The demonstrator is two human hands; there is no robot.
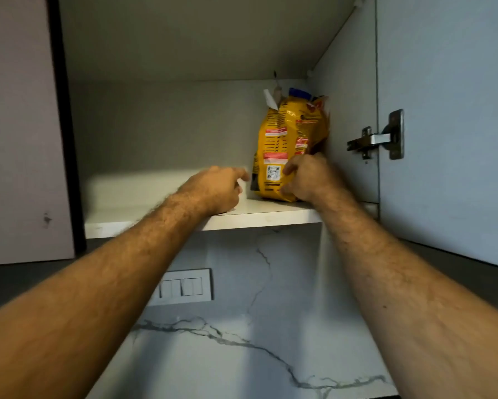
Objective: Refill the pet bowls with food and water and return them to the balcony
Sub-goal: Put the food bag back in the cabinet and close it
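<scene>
1. Both bare forearms reach up and forward into an open wall cabinet, the hands level with its lower shelf (161, 214).
2. The right hand (307, 177) is at the lower front of a yellow pet food bag (288, 139), its fingers curled against the bag's face and its right edge, gripping it near the base.
3. The left hand (217, 188) lies just beside the bag on the left, knuckles up and fingers loosely curled, the fingertips pointing toward the bag's lower left corner. It holds nothing, and whether the fingertips touch the bag I cannot tell.
4. The bag stands upright on the shelf at the far right of the cabinet, close against the right inner wall. Its top is torn open and crumpled, with a flap of lining sticking up; what is inside cannot be seen.
5. The cabinet door (449, 110) hangs open to the right, its metal hinge (377, 138) showing on the inner face.
6. Below the shelf runs a marbled wall panel (242, 355) with a white switch plate (181, 286) set in it.
</scene>
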